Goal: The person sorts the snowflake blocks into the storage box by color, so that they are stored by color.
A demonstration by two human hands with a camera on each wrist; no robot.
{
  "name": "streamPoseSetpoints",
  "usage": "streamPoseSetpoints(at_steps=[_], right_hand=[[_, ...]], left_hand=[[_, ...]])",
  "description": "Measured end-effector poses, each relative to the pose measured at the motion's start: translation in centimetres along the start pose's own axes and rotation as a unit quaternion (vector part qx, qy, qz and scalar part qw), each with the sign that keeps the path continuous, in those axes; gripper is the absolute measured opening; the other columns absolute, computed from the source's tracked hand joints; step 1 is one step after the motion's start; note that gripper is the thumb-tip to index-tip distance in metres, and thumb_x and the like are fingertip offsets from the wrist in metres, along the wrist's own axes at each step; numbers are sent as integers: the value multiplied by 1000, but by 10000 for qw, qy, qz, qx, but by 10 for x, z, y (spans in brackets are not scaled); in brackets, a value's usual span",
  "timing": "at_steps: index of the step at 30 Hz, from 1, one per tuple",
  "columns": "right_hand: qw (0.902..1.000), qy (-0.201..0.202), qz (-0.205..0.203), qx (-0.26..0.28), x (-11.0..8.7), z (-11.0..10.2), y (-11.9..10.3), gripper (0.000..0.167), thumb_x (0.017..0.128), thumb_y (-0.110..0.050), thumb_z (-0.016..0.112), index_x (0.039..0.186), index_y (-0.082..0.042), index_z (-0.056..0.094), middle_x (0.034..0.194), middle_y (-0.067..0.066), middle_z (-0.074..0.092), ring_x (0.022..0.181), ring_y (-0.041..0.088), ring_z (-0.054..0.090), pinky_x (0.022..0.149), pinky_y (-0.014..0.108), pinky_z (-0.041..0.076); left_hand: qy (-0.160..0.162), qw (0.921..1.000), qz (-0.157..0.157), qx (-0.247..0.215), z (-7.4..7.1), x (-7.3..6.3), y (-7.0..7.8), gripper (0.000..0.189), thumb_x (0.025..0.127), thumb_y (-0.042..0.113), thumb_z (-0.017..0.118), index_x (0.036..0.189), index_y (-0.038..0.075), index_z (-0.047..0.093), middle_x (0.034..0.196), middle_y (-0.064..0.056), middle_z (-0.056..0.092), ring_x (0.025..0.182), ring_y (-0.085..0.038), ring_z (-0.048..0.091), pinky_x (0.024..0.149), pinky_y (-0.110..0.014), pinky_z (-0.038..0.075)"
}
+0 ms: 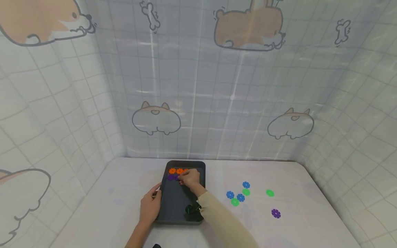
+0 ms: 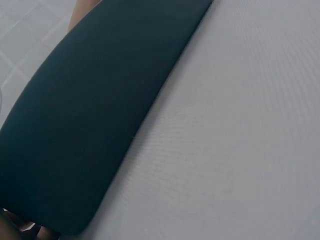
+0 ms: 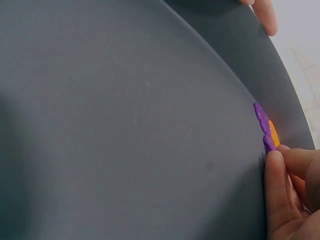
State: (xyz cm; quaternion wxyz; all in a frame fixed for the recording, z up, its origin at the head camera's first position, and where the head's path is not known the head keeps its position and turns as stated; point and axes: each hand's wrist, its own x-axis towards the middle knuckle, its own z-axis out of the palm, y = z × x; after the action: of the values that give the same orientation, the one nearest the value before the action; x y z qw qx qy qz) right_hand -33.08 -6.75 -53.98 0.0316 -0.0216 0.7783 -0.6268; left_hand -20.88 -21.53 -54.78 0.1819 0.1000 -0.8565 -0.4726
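Note:
A dark grey rectangular tray point(image 1: 176, 203) lies on the white table. My left hand point(image 1: 150, 205) grips its left rim; in the left wrist view the tray's outer wall point(image 2: 95, 110) hides most of that hand. Inside the tray's far end, orange flower-shaped discs point(image 1: 172, 171) form a row, with purple flower-shaped discs point(image 1: 171, 177) just in front of them. My right hand point(image 1: 190, 178) is over these rows and partly covers them. In the right wrist view, its thumb and finger pinch a purple disc point(image 3: 269, 143) beside another purple disc point(image 3: 260, 116).
Right of the tray lie several blue discs point(image 1: 240, 197) and green discs point(image 1: 235, 202), some touching. Farther right are another green disc point(image 1: 270, 193) and a purple disc point(image 1: 276, 213). A patterned curtain point(image 1: 201, 86) surrounds the table's back and sides.

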Motion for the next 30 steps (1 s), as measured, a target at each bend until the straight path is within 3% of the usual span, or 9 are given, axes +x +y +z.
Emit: streamPoseSetpoints(at_steps=[30], right_hand=[[10000,55,-16,-54,0,2,3,4,81,-3,77,79,0,74,66,5,66,51,14,64,50,27,52]], left_hand=[[-30,10000,-88,-28,0,0,-1,35,101,14,49,134,10,59,108,-18,66,87,-25,64,69,-37,49]])
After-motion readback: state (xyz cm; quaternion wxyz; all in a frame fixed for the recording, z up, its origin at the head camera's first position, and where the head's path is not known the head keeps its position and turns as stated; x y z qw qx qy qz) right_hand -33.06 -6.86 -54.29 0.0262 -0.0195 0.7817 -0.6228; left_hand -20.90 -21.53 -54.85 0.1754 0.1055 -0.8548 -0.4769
